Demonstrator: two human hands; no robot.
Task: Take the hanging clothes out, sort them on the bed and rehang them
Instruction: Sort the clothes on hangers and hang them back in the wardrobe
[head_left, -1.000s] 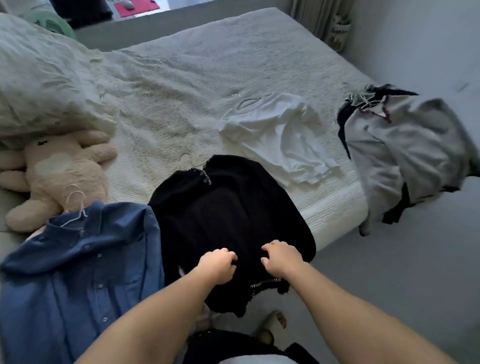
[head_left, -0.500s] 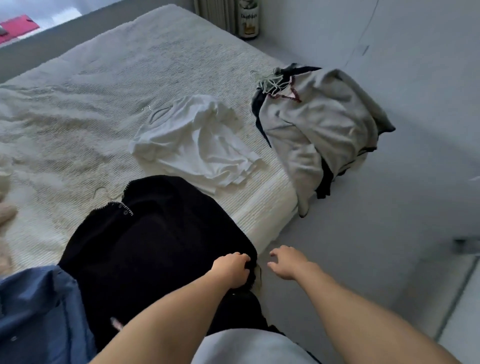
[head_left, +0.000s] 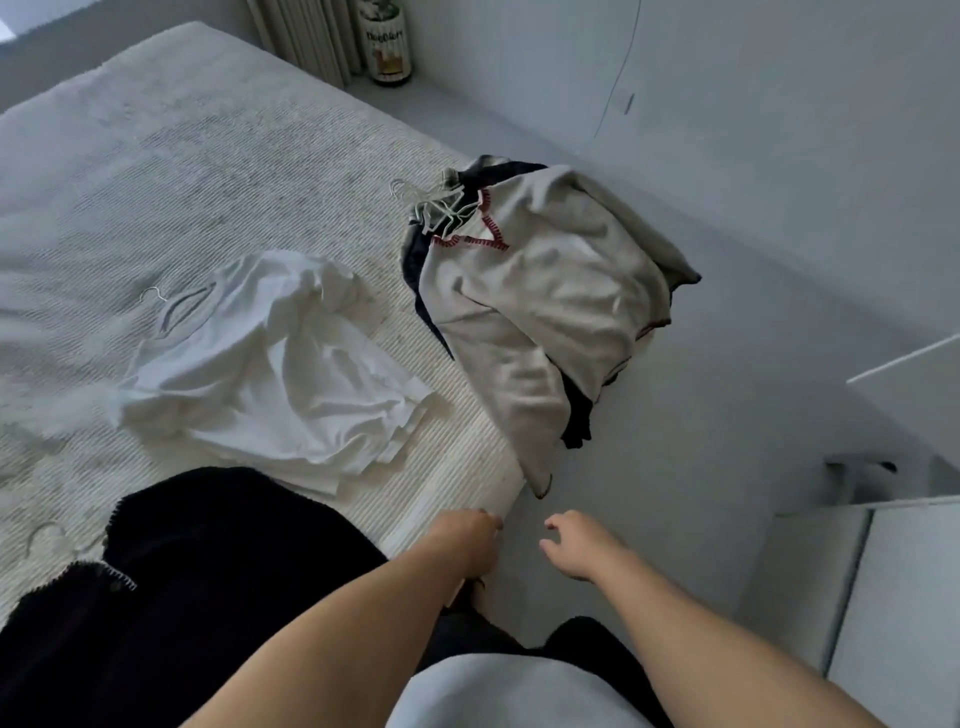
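A black knit garment (head_left: 234, 597) on a hanger lies on the near part of the bed (head_left: 208, 156). Beyond it a crumpled white top (head_left: 270, 364) lies on its hanger. A pile of clothes topped by a grey garment with red stitching (head_left: 545, 291) hangs over the bed's right edge, with a bunch of hangers (head_left: 431, 202) at its top. My left hand (head_left: 467, 540) hovers at the bed's near corner, just past the black garment, fingers loosely bent and holding nothing. My right hand (head_left: 576, 545) is over the floor, fingers relaxed and empty.
Grey floor (head_left: 701, 467) runs along the bed's right side. A white cupboard door (head_left: 909, 597) stands at the right. A labelled container (head_left: 389, 47) sits by the curtain (head_left: 306, 36) in the far corner.
My view has swung right, away from the blue shirt and the plush toy. Both hands let go of the black garment's hem and moved right, toward the bed's corner.
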